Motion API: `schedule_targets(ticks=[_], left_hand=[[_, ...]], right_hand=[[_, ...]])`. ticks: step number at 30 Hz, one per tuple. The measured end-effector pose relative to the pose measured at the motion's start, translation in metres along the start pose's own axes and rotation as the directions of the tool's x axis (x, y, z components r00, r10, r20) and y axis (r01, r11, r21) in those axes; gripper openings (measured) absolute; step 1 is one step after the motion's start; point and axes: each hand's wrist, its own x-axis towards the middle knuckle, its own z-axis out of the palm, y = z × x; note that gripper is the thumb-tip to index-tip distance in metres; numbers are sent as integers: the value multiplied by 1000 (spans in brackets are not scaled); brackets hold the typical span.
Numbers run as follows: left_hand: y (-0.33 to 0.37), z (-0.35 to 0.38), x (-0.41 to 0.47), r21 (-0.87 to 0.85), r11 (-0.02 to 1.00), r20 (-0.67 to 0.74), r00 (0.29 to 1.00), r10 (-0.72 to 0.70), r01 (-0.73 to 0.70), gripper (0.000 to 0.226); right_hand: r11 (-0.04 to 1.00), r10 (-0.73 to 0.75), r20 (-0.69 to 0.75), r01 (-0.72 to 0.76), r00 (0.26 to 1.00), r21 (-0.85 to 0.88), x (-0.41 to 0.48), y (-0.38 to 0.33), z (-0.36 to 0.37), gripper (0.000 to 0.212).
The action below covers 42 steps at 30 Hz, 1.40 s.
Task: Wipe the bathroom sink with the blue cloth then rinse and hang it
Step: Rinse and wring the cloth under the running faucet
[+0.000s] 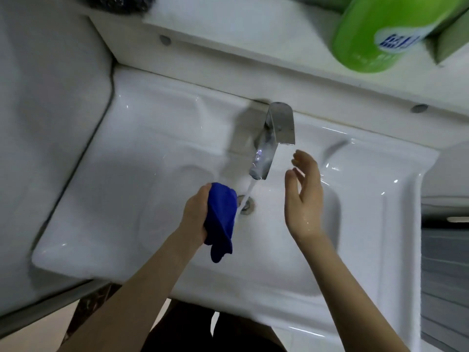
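Left hand (195, 217) is closing its grip around the blue cloth (221, 219), bunched into a wad with a loose tail hanging toward the lower centre of the frame. Right hand (303, 196) is hovering empty with fingers spread, wet, just right of the faucet (272, 138) and touching nothing.

Cloth is sitting over the basin of the sink (121, 153), centre of frame, just left of the water stream (246, 196). Stream is running down to the drain (247, 205) and grazing only the cloth's right edge.

Judgement: rinse step is under way, hanging not yet done. To rinse well, the wad is needing to shift right, fully under the stream, and to be loosened so water reaches the inner folds; the free hand is well placed to help knead and squeeze. Risk: a tight ball is keeping dirt inside.

Green bottle (380, 31) is standing on the shelf (253, 26), upper right of the frame, well apart.
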Motion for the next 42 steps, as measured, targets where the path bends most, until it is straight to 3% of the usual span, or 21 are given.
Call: schedule_targets(ticks=[2,5,8,13,15,17,19,20,22,25,26,28,30,34,36,37,38,39,40,41,42], left_hand=[[1,-6,-10,-30,1000,-19,1000,-2,2,25],[4,-11,-25,-70,997,-33,999,-34,31,28],[5,-15,-32,19,1000,-18,1000,1,0,27],[13,-17,-54,-38,999,11,1000,-28,29,45],[18,-19,-65,-5,1000,54,999,6,-6,45],[26,-20,-75,21,999,142,989,43,-47,39],[37,-17,-89,12,999,235,972,29,-33,30],[43,-14,-96,1,1000,271,962,25,-26,28],[54,-8,-106,17,998,316,947,52,-61,29],[63,3,-111,114,973,221,960,174,-202,31],[63,6,-108,143,953,137,959,247,-266,34],[57,9,-98,241,889,23,918,395,-389,44],[52,12,-97,324,856,26,908,417,-403,47],[50,17,-103,379,884,271,946,179,-276,61],[59,8,-109,401,853,427,892,148,-333,32],[63,-2,-108,430,793,505,843,186,-433,26],[67,-15,-105,470,671,569,778,266,-573,42],[71,-29,-103,518,445,635,677,371,-730,61],[74,-39,-103,552,156,707,559,434,-819,78],[75,-46,-102,547,-91,775,463,429,-832,90],[73,-48,-100,511,-246,828,395,399,-823,96]], right_hand=[[975,-187,11,187,982,-122,8,-18,-8,51],[858,-373,176,410,911,-309,29,-25,-4,58],[790,-401,230,462,887,-403,34,-12,2,55],[723,-417,331,530,846,-443,24,7,-3,58],[839,-393,211,443,895,-315,11,-5,-9,48],[961,-254,39,256,967,-101,-15,-19,-12,31],[982,7,100,-26,995,185,-37,-24,-9,18],[931,107,242,-183,964,316,-45,-25,-6,28],[746,201,510,-468,836,474,-53,-21,0,61],[375,275,711,-753,648,541,-64,-15,9,74],[338,251,736,-770,628,541,-68,-12,13,72],[445,190,733,-723,653,528,-73,-7,18,66],[562,185,728,-679,660,473,-73,-12,21,70],[633,216,707,-648,674,424,-71,-22,30,56],[595,244,702,-675,669,436,-68,-23,26,52],[579,256,713,-694,653,428,-66,-23,21,49],[567,272,738,-722,618,396,-62,-23,13,50],[549,288,774,-760,563,349,-59,-22,4,53],[522,293,815,-798,499,301,-54,-21,-4,57],[495,278,857,-829,434,259,-51,-21,-10,60],[476,229,901,-850,368,226,-48,-23,-15,61]])
